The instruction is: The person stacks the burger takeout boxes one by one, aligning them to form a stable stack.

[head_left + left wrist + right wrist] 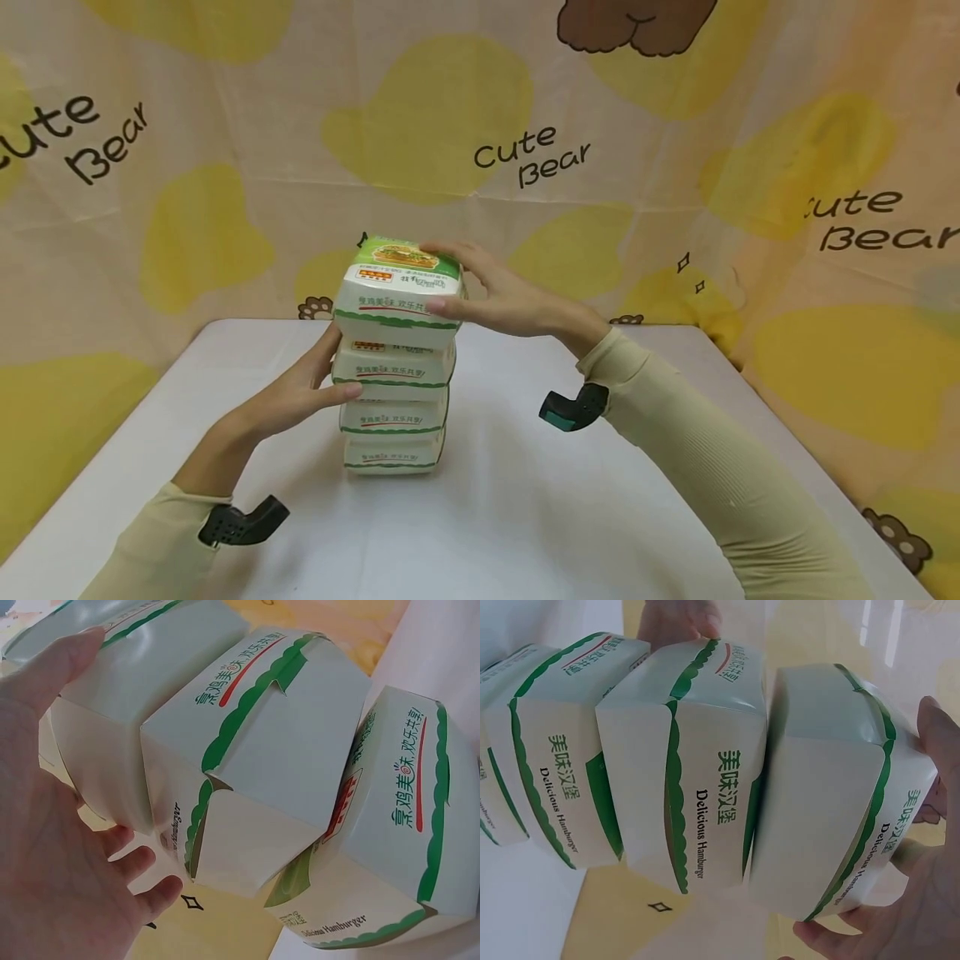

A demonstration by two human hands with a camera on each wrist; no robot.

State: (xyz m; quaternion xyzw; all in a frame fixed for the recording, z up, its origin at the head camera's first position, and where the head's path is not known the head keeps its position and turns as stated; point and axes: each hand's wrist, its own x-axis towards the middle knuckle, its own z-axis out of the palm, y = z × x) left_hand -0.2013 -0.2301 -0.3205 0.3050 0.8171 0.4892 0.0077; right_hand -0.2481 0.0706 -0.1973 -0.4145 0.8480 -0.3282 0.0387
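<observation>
White-and-green hamburger boxes stand in one upright column on the table. My right hand (pixel 517 296) grips the top box (pixel 397 325) from its right side, thumb on the front face and fingers over the top and far side. That box leans a little; in the right wrist view it lies close above the second box (pixel 712 772), and I cannot tell whether they touch all along. From the left, my left hand (pixel 292 396) holds the second box, its thumb across the lower front and its fingers behind. Two more boxes, an upper (pixel 393 417) and a bottom one (pixel 393 457), stand below.
A white table (pixel 510 500) carries the column, near its middle-left. Behind it hangs a yellow-patterned cloth (pixel 450 100) with "Cute Bear" lettering. Black wrist devices (pixel 243 523) are strapped over both pale sleeves.
</observation>
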